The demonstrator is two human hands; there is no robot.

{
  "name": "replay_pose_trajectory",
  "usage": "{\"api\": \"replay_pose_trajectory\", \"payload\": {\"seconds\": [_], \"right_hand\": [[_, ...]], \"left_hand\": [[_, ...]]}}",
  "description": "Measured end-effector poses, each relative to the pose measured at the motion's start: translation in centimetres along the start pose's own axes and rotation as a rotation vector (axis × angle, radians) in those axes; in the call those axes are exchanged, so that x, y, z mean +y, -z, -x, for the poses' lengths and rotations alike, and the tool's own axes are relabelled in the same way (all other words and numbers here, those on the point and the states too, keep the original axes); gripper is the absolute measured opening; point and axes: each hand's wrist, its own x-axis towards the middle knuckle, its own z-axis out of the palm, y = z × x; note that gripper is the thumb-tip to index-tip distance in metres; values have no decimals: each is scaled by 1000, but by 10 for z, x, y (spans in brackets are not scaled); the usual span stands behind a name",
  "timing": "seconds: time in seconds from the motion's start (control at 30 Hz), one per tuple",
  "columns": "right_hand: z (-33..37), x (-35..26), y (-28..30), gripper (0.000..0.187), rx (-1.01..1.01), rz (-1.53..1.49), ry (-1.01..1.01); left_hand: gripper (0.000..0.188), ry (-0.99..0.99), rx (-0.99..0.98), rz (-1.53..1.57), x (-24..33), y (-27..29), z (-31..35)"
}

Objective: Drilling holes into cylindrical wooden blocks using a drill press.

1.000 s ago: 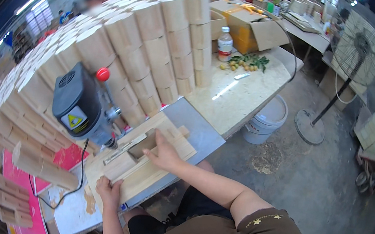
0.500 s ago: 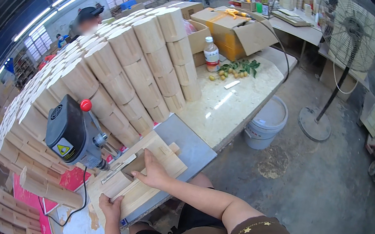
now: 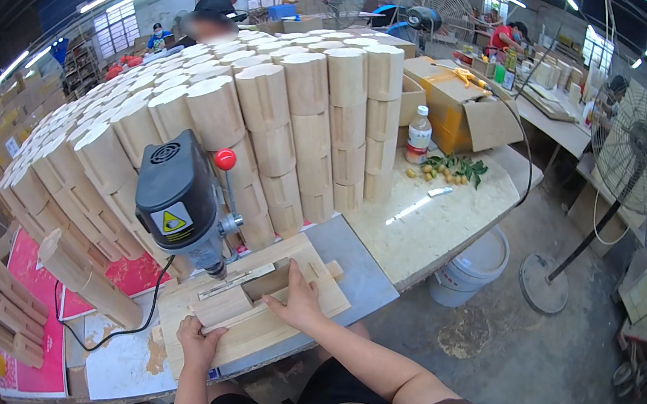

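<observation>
Head view. The bench drill press (image 3: 178, 189), taken as reference, stands over a pale wooden jig (image 3: 273, 342), which lies below and to its right on the counter (image 3: 430, 234). The wooden block (image 3: 222, 309) sits in the jig's recess, just below the drill press's chuck; the recess walls presumably keep it square to the tool. The left hand (image 3: 199, 343), below the drill press, rests at the block's near-left end, thumb and fingers parted; whether it grips cannot be told. The right hand (image 3: 297, 300), to the right of the drill press, has thumb and fingers spread at the recess's gap, seemingly to steady the other end. Stacked wooden blocks (image 3: 301, 81) rise behind the drill press, probably for easy reach. Its black cord (image 3: 151, 312) hangs to its lower left.
</observation>
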Motion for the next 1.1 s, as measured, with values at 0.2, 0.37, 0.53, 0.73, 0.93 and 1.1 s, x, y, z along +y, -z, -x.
{"api": "replay_pose_trajectory", "payload": {"seconds": [0.2, 0.37, 0.53, 0.73, 0.93, 1.1], "right_hand": [[-31, 3, 44, 79, -66, -377, -31], [-92, -73, 128, 46, 459, -525, 364], [-139, -156, 159, 35, 416, -428, 558], [-146, -175, 137, 42, 64, -54, 377], [-162, -183, 130, 45, -20, 197, 319], [-179, -166, 131, 43, 116, 329, 530]], "left_hand": [[37, -15, 2, 10, 8, 3, -3], [33, -30, -37, -47, 9, 4, -5], [37, 23, -48, -40, 5, 2, -4], [39, 48, -56, -66, 1, 5, 5], [41, -34, -35, -166, -14, -2, 10], [43, 18, -77, -180, -4, -1, -7]]}}
